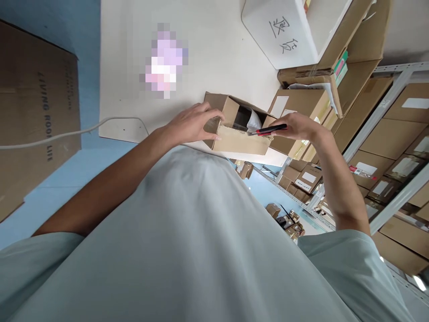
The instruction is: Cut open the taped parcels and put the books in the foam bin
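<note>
A small cardboard box (243, 141) stands open at the table's near edge, with something dark and a piece of white material inside. My left hand (196, 123) grips the box's left end, thumb on the near side and fingers over the top. In my right hand (296, 126) is a black and red utility knife (272, 129), held at the box's right end. The knife's tip lies over the near upper edge of the box, beside the opening.
The white table (214, 53) holds a blurred pink item (166, 60) and a white box (284, 33) with handwriting. More cartons (300, 100) stand at the right, before loaded shelves. A white cable (117, 118) crosses the left table edge, near a large carton (36, 112).
</note>
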Available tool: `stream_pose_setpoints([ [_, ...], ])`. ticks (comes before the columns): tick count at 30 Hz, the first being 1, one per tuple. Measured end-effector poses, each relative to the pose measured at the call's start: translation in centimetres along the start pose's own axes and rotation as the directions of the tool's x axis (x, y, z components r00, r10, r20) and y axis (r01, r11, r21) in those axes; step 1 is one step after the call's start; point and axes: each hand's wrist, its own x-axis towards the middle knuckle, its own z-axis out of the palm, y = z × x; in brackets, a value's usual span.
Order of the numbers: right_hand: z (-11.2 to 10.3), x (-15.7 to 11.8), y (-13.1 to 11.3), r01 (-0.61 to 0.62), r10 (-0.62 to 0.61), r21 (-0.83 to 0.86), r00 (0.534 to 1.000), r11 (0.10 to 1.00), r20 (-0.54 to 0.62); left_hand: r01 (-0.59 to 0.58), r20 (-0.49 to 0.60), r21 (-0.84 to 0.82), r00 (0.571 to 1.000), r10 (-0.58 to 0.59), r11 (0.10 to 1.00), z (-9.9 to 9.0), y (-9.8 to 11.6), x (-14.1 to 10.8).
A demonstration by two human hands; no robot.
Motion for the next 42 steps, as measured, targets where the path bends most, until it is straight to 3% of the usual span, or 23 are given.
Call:
stream_pose_setpoints([
  [4,2.5,-4.1,-2.4,-0.036,0.088,0.209,0.966,0.977,-0.243,-0.027,0.037,-0.02,0.999,0.028,0.999,-0.2,0.0,0.1],
  [9,9.6,-5.9,-7.9,0.092,0.2,0.622,0.902,0.778,-0.383,-0.01,0.08,0.116,0.997,0.001,0.993,-0.7,0.8,-0.2],
  [12,13.8,-5.7,-9.8,0.186,0.319,0.734,0.812,0.653,-0.489,-0.064,0.047,0.217,0.997,0.055,0.974,-0.4,1.5,-0.6],
  [15,16.6,-5.2,-10.1,0.263,0.438,0.783,0.708,0.564,-0.554,-0.166,-0.006,0.294,0.984,0.176,0.941,0.4,2.1,-0.9],
  [18,18.0,-4.8,-9.9,0.283,0.501,0.801,0.657,0.528,-0.563,-0.246,-0.024,0.347,0.962,0.271,0.905,1.5,2.6,-0.7],
  [22,19.0,-4.6,-10.7,0.292,0.539,0.817,0.634,0.497,-0.554,-0.296,0.02,0.397,0.949,0.314,0.869,2.8,3.2,-0.2],
  [28,20.3,-4.2,-12.5,0.356,0.562,0.83,0.614,0.43,-0.555,-0.22,-0.025,0.45,0.966,0.259,0.865,5.0,5.4,-0.2],
  [32,19.6,-4.5,-12.0,0.344,0.527,0.786,0.597,0.514,-0.606,-0.161,-0.033,0.398,0.981,0.189,0.903,6.9,7.9,0.0],
  [34,18.0,-4.8,-11.2,0.31,0.455,0.736,0.624,0.602,-0.635,-0.121,-0.028,0.362,0.99,0.14,0.924,8.0,9.1,0.4],
  [37,14.0,-5.0,-9.8,0.219,0.272,0.589,0.727,0.778,-0.63,-0.046,-0.063,0.308,0.996,0.068,0.95,9.5,10.5,1.1],
  [39,10.6,-4.7,-9.0,0.145,0.138,0.429,0.816,0.892,-0.562,-0.027,-0.098,0.275,0.994,0.056,0.961,10.1,11.1,1.5],
  [42,5.7,-3.5,-8.3,0.134,-0.045,0.168,0.893,0.977,-0.449,-0.007,-0.152,0.254,0.987,0.047,0.967,10.5,11.7,1.8],
])
